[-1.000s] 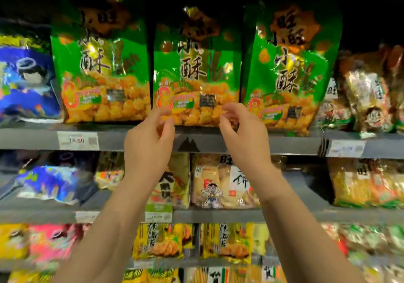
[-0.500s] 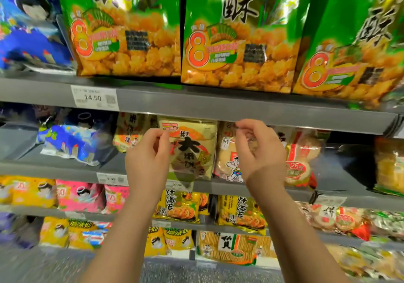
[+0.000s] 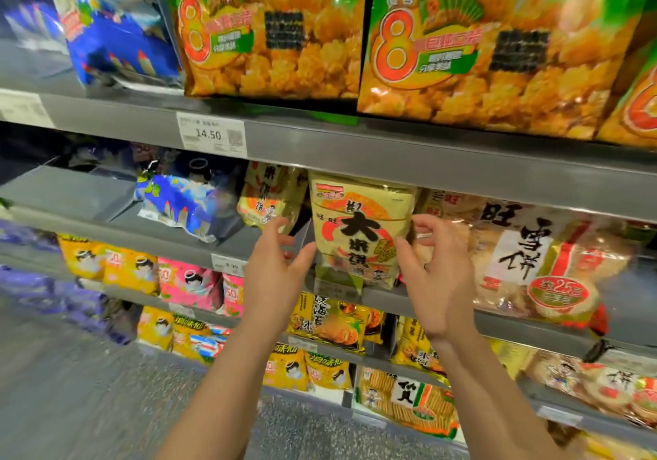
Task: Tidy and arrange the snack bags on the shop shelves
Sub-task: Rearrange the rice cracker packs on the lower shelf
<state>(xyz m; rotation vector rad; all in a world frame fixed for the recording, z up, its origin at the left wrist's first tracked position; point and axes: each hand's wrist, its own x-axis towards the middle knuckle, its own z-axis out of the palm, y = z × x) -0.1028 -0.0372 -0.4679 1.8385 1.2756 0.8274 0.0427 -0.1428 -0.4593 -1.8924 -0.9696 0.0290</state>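
**Position.** The beige snack bag is stood upright at the front of the middle shelf, directly under the upper shelf rail. It is flanked by the left hand and the right hand. Neither hand is closed on it. The left fingers are spread, with the thumb at the bag's left edge (contact cannot be confirmed). The right fingers are loosely curled, apart and empty, just beside the right edge.

**Hazards, as judged.** If the bag is squeezed only at its lower half, it may buckle and tip forward off the shelf lip. If it is lifted straight up, its top seal is likely to be caught on the rail, since almost no headroom is seen. A shove to the right would be taken by the clear cracker bag, which appears to overhang the lip and could be dislodged.

**Clearance.** Open room is found to the left, where bare shelf lies between the yellow bag set further back and the blue bag lying flat. The side toward the aisle is also open.
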